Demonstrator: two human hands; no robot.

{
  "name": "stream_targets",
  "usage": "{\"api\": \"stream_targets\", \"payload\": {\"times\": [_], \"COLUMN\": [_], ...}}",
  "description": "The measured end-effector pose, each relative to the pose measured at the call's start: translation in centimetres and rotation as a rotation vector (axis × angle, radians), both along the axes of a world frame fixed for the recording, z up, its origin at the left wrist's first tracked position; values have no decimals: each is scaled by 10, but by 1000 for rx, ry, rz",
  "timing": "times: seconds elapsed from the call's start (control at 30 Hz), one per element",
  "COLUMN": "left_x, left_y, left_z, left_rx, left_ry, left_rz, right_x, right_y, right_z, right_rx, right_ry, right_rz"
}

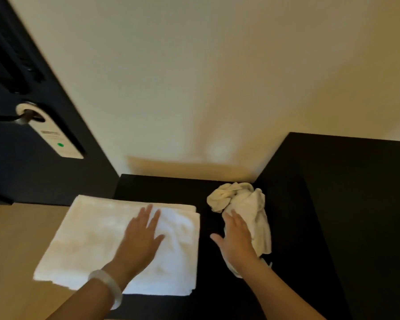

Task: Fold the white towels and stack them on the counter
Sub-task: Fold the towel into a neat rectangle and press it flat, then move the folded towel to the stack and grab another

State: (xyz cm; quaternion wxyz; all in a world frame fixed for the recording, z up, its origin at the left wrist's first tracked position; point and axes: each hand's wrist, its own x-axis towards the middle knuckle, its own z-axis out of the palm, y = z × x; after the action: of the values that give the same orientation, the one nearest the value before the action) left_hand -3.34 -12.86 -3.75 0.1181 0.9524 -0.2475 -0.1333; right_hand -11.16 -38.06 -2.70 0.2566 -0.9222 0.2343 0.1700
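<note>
A folded white towel (86,241) lies flat on the dark counter (213,294), its left part over a tan surface. My left hand (141,239) presses flat on its right half, fingers straight. A crumpled white towel (243,204) sits bunched toward the counter's back right. My right hand (237,241) rests on its near left side with fingers extended; the towel's lower end trails under the wrist. I cannot see whether the fingers curl round the cloth.
A dark raised block (356,204) walls the counter on the right. A cream wall (194,88) stands behind. At left is a dark door (21,169) with a handle and a white hanger tag (53,139). A tan surface (14,250) lies at lower left.
</note>
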Motion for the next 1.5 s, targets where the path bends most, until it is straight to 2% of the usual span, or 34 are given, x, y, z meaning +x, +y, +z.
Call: {"api": "stream_targets", "payload": {"times": [0.1,0.17,0.27,0.37,0.5,0.6,0.7,0.77,0.83,0.9,1.07,1.2,1.4,1.5], "left_x": [-9,-17,-25,-14,22,42,38,30,21,17,23,26,23,21], "left_y": [-95,-148,-201,-226,-246,-264,-276,-275,-270,-260,-238,-233,-256,-285], "left_z": [15,8,-26,-61,-103,-127,-154,-168,-160,-144,-64,32,180,242], "left_rx": [-218,-321,-352,-361,-463,-488,-481,-603,-672,-696,-792,-892,-1124,-1188], "left_ry": [119,227,464,742,860,958,1085,1159,1218,1233,1079,918,784,660], "left_rz": [-4,11,117,348,524,592,600,615,622,645,629,494,196,48], "right_x": [-3,-1,7,19,21,16,12,13,16,18,12,7,11,-7], "right_y": [-55,-81,-99,-105,-103,-98,-100,-105,-106,-100,-78,-81,-112,-135], "right_z": [-16,-31,-62,-100,-126,-148,-169,-177,-173,-159,-85,4,169,246], "right_rx": [69,148,282,371,399,304,331,380,370,399,495,609,552,566], "right_ry": [84,68,50,68,7,-53,-38,-2,77,94,-183,-428,-717,-820], "right_rz": [-229,-364,-584,-752,-768,-727,-766,-786,-704,-679,-616,-593,-446,-511]}}
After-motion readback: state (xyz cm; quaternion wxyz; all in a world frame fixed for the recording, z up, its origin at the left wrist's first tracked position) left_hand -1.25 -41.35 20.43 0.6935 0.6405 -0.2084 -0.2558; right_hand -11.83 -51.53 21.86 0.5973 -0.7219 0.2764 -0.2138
